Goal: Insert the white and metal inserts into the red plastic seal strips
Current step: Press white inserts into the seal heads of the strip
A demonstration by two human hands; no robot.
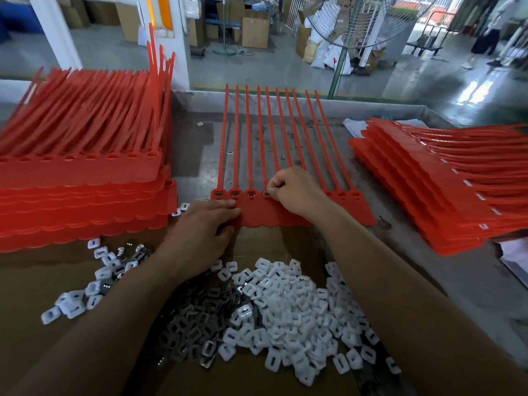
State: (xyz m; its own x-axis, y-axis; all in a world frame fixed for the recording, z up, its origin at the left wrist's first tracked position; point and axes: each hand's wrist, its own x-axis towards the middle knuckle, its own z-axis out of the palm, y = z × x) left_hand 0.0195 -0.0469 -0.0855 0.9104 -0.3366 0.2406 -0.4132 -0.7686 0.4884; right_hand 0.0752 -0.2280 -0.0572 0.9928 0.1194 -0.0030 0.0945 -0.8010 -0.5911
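Note:
A red sheet of joined seal strips point(354, 212) lies flat in the middle of the table, tails pointing away from me. My left hand point(203, 232) presses its lower left corner with flat fingers. My right hand point(291, 190) has its fingers curled and pinches a small insert at the fourth socket point(267, 193) from the left. The three sockets left of it show inserts in them. A heap of white plastic inserts point(288, 307) and dark metal inserts point(194, 318) lies on brown cardboard point(43, 352) in front of me.
A tall stack of red seal sheets point(83, 178) stands at the left. Another red stack point(445, 190), showing white inserts along its edge, slopes at the right. Loose inserts point(105, 270) are scattered at the left. A fan point(351, 27) and cardboard boxes point(254, 30) stand beyond the table.

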